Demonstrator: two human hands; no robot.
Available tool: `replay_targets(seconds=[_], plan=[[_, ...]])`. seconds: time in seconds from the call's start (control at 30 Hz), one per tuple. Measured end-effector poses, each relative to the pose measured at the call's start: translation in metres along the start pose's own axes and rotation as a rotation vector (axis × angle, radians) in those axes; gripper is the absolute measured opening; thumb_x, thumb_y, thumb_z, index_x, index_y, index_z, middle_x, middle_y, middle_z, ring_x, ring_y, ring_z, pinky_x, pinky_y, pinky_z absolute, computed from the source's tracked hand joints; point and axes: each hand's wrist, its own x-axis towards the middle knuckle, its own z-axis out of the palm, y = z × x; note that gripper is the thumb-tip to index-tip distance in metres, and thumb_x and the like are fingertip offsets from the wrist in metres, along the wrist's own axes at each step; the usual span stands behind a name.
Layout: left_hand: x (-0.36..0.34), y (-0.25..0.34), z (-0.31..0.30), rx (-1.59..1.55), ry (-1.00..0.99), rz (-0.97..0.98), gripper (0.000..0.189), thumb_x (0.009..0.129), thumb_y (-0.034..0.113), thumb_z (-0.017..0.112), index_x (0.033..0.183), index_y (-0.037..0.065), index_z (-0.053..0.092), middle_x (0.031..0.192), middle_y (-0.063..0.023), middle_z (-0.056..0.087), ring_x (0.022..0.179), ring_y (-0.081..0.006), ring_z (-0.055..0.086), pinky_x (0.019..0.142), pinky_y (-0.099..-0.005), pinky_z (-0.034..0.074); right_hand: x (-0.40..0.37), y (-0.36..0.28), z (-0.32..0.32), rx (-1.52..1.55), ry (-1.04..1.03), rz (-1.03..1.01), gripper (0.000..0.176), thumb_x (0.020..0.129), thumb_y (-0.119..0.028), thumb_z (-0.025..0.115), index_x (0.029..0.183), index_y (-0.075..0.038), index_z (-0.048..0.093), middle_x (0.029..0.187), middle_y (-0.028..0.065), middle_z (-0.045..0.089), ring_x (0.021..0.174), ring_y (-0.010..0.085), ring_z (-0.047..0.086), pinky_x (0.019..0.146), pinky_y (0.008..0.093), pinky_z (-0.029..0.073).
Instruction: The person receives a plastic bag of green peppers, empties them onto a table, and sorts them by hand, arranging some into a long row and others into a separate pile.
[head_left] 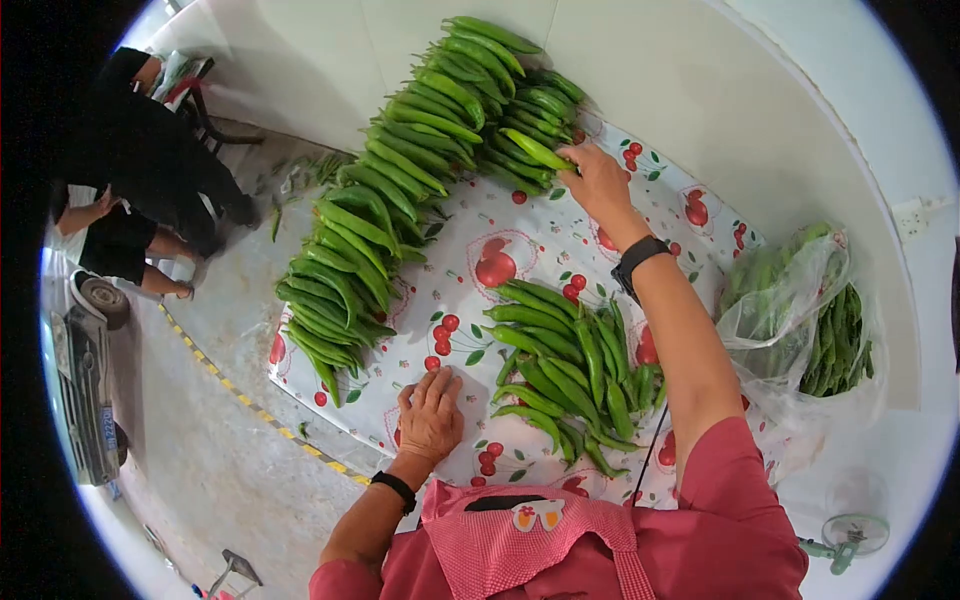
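My right hand (597, 185) reaches across the table and grips the stem end of a light green chili pepper (535, 149). That pepper lies over a shorter row of green chili peppers (545, 107) at the back. Beside it, a long stacked row of chili peppers (385, 175) runs along the table's left side, tips and stems roughly aligned. Near the front edge, my left hand (431, 412) rests flat on the tablecloth (470, 215), fingers extended, holding nothing. A loose heap of chili peppers (570, 370) lies between my arms, close to my body.
A clear plastic bag (780, 320) full of green peppers stands to the right. White wall panels (680, 70) border the back. Two people (150, 180) are at the far left, above a car (85, 390) on the floor. A small fan (850, 540) is at lower right.
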Motion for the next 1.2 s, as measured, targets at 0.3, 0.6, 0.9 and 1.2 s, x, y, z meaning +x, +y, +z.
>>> replay_targets(seconds=[0.3, 0.6, 0.9, 1.2], plan=[[0.0, 0.0, -0.001, -0.069, -0.042, 0.001, 0.05, 0.072, 0.009, 0.059, 0.121, 0.01, 0.052, 0.132, -0.0107, 0.05, 0.123, -0.0304, 0.045, 0.098, -0.052, 0.032, 0.022, 0.008, 0.023, -0.004, 0.026, -0.025, 0.029, 0.075, -0.014, 0.071, 0.103, -0.009, 0.067, 0.089, 0.0151, 0.061, 0.084, 0.035, 0.061, 0.073, 0.0443, 0.049], [0.0, 0.0, -0.003, -0.037, -0.066, -0.006, 0.049, 0.072, 0.011, 0.059, 0.12, 0.01, 0.054, 0.133, -0.0094, 0.049, 0.124, -0.0276, 0.045, 0.099, -0.0493, 0.031, 0.039, 0.008, 0.046, 0.145, 0.097, -0.027, 0.028, 0.074, -0.008, 0.072, 0.1, -0.006, 0.064, 0.094, 0.0168, 0.061, 0.091, 0.0362, 0.06, 0.079, 0.0448, 0.048], [0.0, -0.001, 0.0, 0.009, -0.034, 0.011, 0.048, 0.072, 0.012, 0.059, 0.12, 0.011, 0.055, 0.133, -0.0074, 0.05, 0.125, -0.0246, 0.045, 0.1, -0.0472, 0.031, 0.022, 0.019, 0.034, 0.301, 0.15, 0.007, 0.031, 0.074, -0.007, 0.07, 0.105, -0.007, 0.066, 0.095, 0.0164, 0.063, 0.085, 0.0314, 0.063, 0.077, 0.0405, 0.05], [-0.002, -0.003, 0.005, 0.013, -0.056, 0.021, 0.051, 0.075, 0.013, 0.058, 0.125, 0.013, 0.051, 0.135, -0.0073, 0.049, 0.126, -0.0274, 0.044, 0.101, -0.049, 0.029, -0.075, 0.039, -0.053, 0.397, -0.078, 0.299, 0.025, 0.08, -0.017, 0.067, 0.103, -0.007, 0.07, 0.081, 0.0111, 0.071, 0.071, 0.0187, 0.067, 0.068, 0.0316, 0.053]])
